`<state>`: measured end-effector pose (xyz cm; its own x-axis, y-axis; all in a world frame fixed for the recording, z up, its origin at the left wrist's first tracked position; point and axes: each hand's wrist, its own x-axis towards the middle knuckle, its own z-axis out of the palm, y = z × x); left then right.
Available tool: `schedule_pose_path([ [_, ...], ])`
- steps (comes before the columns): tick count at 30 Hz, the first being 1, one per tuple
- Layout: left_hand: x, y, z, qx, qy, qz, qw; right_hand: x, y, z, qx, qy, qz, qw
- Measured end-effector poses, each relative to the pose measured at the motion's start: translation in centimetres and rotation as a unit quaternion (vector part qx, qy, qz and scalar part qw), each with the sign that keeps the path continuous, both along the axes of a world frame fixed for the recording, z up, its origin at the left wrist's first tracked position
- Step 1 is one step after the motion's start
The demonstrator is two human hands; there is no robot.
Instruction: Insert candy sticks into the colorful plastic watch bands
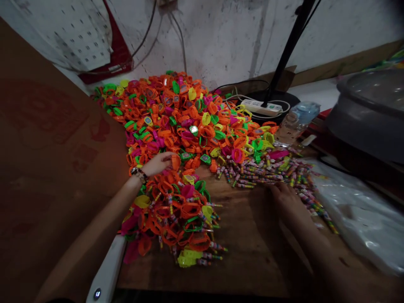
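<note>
My left hand (158, 163), with a bracelet and a watch at its wrist, is closed on an orange toy watch (176, 161) at the near side of a big heap of toy watches (176, 109) in orange, green, yellow and pink. Below that hand lies a smaller pile of toy watches (176, 210) with wrapped candy sticks among them. On the right, my right hand (282, 195) reaches to the near edge of a pile of wrapped candy sticks (261, 170). Its fingertips are bent together at the sticks; what they hold is too small to make out.
A tall cardboard box (57, 160) stands at the left. Behind the sticks are a white power strip (261, 107), a black lamp pole (285, 50) and a plastic bottle (299, 118). Clear plastic bags (362, 214) and a large translucent tub (369, 113) are at the right.
</note>
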<state>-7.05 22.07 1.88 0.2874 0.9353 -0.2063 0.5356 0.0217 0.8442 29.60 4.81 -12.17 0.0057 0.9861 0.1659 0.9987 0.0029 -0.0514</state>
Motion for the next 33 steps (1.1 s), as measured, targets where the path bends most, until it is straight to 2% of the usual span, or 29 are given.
schedule_pose_path([
  [4, -0.5, -2.0, -0.2, -0.095, -0.113, 0.041, 0.988, 0.6, -0.3, 0.0, -0.025, -0.012, 0.020, 0.999],
  [7, -0.7, -3.6, 0.0, -0.117, -0.201, 0.083, 0.969, 1.1, -0.7, -0.4, -0.022, -0.027, 0.031, 0.999],
  [9, -0.6, -4.7, 0.7, -0.134, -0.261, 0.101, 0.951, 1.4, -0.9, -0.6, -0.015, -0.038, 0.029, 0.999],
  [12, -0.1, -6.8, 2.1, -0.184, -0.343, 0.091, 0.917, 1.3, -0.8, -0.2, -0.001, -0.038, 0.049, 0.998],
  [14, 0.8, -8.6, 3.1, -0.200, -0.351, 0.081, 0.911, 0.4, -0.6, 0.7, 0.033, 0.026, 0.073, 0.996],
  [16, 2.0, -10.6, 3.7, -0.162, -0.305, 0.066, 0.936, -1.4, -0.6, 2.5, 0.084, 0.172, 0.074, 0.979],
  [17, 2.7, -11.6, 3.8, -0.128, -0.263, 0.045, 0.955, -2.7, -0.7, 3.7, 0.109, 0.264, 0.070, 0.956],
  [18, 3.3, -12.5, 3.9, -0.087, -0.215, 0.015, 0.973, -4.1, -1.0, 5.1, 0.122, 0.356, 0.066, 0.924],
  [20, 4.3, -14.0, 3.7, -0.004, -0.123, -0.052, 0.991, -7.1, -1.7, 8.0, 0.129, 0.510, 0.100, 0.845],
  [22, 5.0, -15.2, 3.5, 0.069, -0.045, -0.097, 0.992, -9.6, -2.6, 10.8, 0.075, 0.603, 0.144, 0.781],
  [25, 5.2, -16.4, 3.5, 0.175, 0.050, -0.129, 0.975, -11.8, -3.5, 13.7, 0.003, 0.676, 0.182, 0.715],
  [28, 5.1, -17.4, 3.8, 0.264, 0.114, -0.167, 0.943, -12.4, -4.0, 14.9, -0.023, 0.714, 0.186, 0.674],
  [30, 5.1, -18.0, 4.1, 0.304, 0.151, -0.192, 0.921, -12.6, -4.1, 15.0, -0.035, 0.723, 0.180, 0.666],
  [33, 5.3, -18.7, 4.5, 0.347, 0.215, -0.202, 0.890, -12.8, -4.2, 14.9, -0.049, 0.717, 0.181, 0.671],
])
